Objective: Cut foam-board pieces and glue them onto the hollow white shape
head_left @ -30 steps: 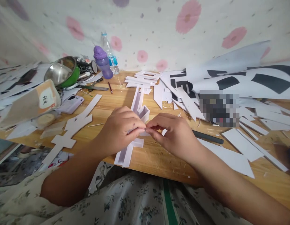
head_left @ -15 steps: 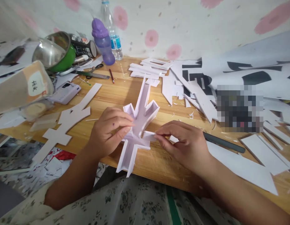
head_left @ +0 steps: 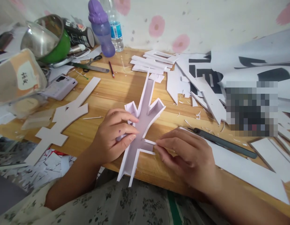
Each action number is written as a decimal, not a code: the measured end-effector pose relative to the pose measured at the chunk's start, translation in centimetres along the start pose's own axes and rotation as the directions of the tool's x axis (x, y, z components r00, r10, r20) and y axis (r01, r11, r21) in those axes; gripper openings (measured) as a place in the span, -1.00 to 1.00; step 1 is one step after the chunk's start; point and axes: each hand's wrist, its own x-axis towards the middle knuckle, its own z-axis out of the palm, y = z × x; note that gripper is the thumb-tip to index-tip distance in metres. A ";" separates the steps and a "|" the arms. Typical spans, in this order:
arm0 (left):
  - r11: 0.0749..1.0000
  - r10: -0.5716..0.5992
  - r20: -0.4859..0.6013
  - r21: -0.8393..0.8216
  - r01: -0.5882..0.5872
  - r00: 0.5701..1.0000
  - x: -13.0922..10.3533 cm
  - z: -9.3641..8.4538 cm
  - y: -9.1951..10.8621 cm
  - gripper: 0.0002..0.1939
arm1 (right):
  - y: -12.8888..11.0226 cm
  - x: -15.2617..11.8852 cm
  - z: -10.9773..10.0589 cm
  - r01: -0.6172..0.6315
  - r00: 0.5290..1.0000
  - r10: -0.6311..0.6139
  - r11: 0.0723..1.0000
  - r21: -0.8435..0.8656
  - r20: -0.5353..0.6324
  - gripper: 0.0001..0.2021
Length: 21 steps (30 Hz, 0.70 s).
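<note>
A white foam-board shape with raised side walls lies in front of me at the table's near edge, its open side up. My left hand rests over the shape's left side, fingers slightly bent and apart. At the right arm of the shape, my right hand pinches the end of a small white strip that stands along the arm's upper edge. A flat white cutout of similar outline lies to the left.
A grey cutter lies on a long white board at right. Offcuts are piled behind. Scissors, a pencil, a purple bottle, a water bottle and a green bowl stand or lie at back left.
The strip in my right hand, angled away before, now sits along the edge of the shape's right arm. The camera view has shifted slightly.
</note>
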 end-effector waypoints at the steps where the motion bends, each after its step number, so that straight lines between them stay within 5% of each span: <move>1: 1.000 0.000 0.003 -0.003 0.000 1.000 0.0 0.0 0.0 -0.86 | 0.0 -0.1 0.0 0.014 1.000 -0.014 1.000 -0.019 0.005 -0.92; 12: 0.999 -0.011 0.082 0.032 0.008 0.997 -0.1 -0.3 0.1 -0.80 | 0.0 -0.5 -0.3 0.131 0.989 -0.120 0.981 -0.144 0.085 -0.93; 21: 0.998 -0.061 0.160 0.034 0.056 0.985 0.1 -0.8 0.3 -0.77 | 0.0 -0.2 -0.4 0.084 0.990 -0.068 0.989 -0.123 0.127 -0.91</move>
